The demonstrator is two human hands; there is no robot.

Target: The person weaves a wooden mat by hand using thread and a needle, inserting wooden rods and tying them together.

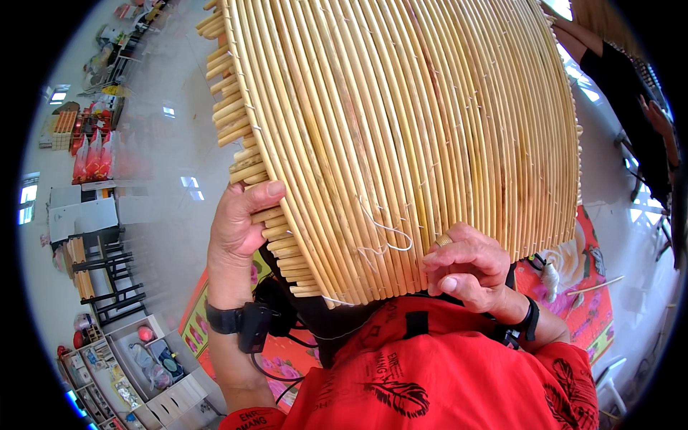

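A large panel of pale rattan rods (401,129) bound side by side with thin white thread fills the upper middle of the head view. My left hand (240,222) grips its lower left edge, thumb on the front over the rod ends. My right hand (466,269), with a gold ring on one finger, rests against the panel's lower edge with fingers curled, pinching near a loose loop of white thread (390,233). Both wrists carry black straps, and my red printed clothing (444,373) lies below the panel.
A colourful floral mat (580,287) lies on the glossy white floor under me, with a stick and a thread spool on it. Dark chairs (107,276) and open white shelves (136,365) stand at the left. Another person in black (623,86) is at the upper right.
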